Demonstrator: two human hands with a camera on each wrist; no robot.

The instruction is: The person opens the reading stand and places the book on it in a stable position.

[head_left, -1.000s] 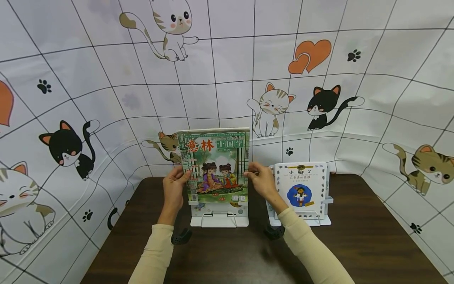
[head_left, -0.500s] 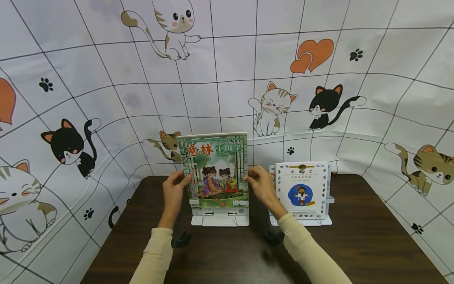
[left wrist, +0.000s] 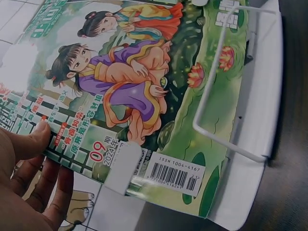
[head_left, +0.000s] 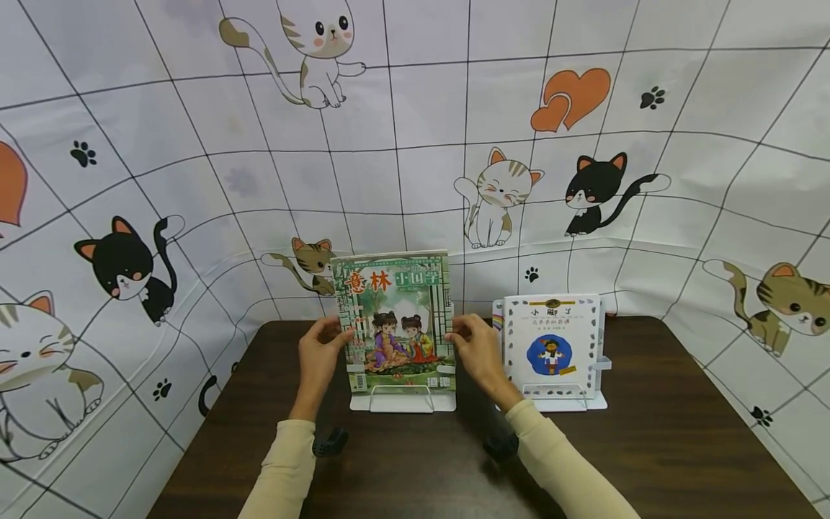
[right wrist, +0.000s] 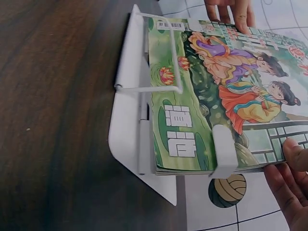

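Observation:
A green illustrated magazine (head_left: 402, 317) with two cartoon children on its cover stands upright on a white book stand (head_left: 402, 404). My left hand (head_left: 319, 360) pinches its left edge; in the left wrist view the thumb (left wrist: 33, 142) lies on the cover and the fingers are behind. The right edge is pinched by my right hand (head_left: 478, 353), thumb in front. The stand's wire holder (left wrist: 211, 96) crosses the lower cover. White side clips, one in the right wrist view (right wrist: 225, 149), overlap the magazine's edges.
To the right, a white book (head_left: 551, 346) with a blue circle leans on a second white stand (head_left: 599, 364), close to my right forearm. Both stands are on a dark wooden table (head_left: 415, 461). A cat-patterned curtain (head_left: 415, 108) rises behind.
Both hands have lowered the magazine into the stand. Its bottom edge, earlier above the stand's base, is now down behind the wire holder. The book on the right has not moved.

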